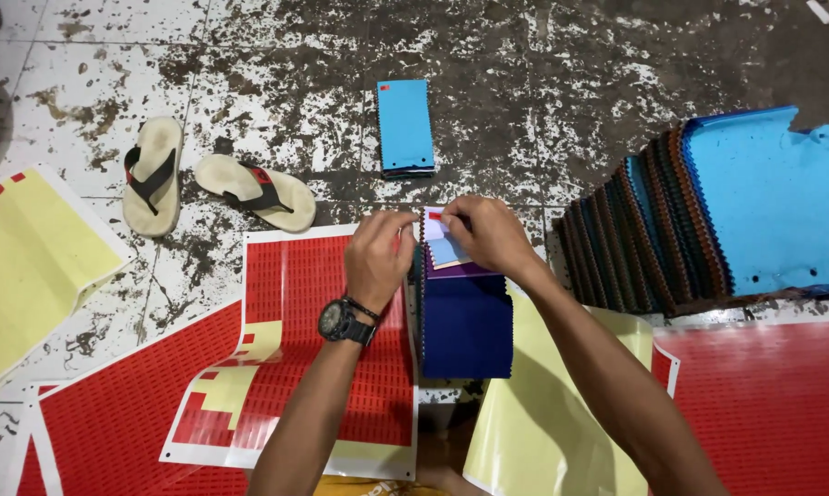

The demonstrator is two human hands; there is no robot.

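Both hands meet over the dark blue fabric swatch (467, 326) on the floor. The right hand (488, 234) pinches a small pale sticker (436, 230) at its top edge. The left hand (378, 257), grip curled, presses the red sticker sheet (291, 367) just beside it.

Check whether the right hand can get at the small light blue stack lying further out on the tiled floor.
Probably yes: bare floor lies between the right hand and the small light blue stack.
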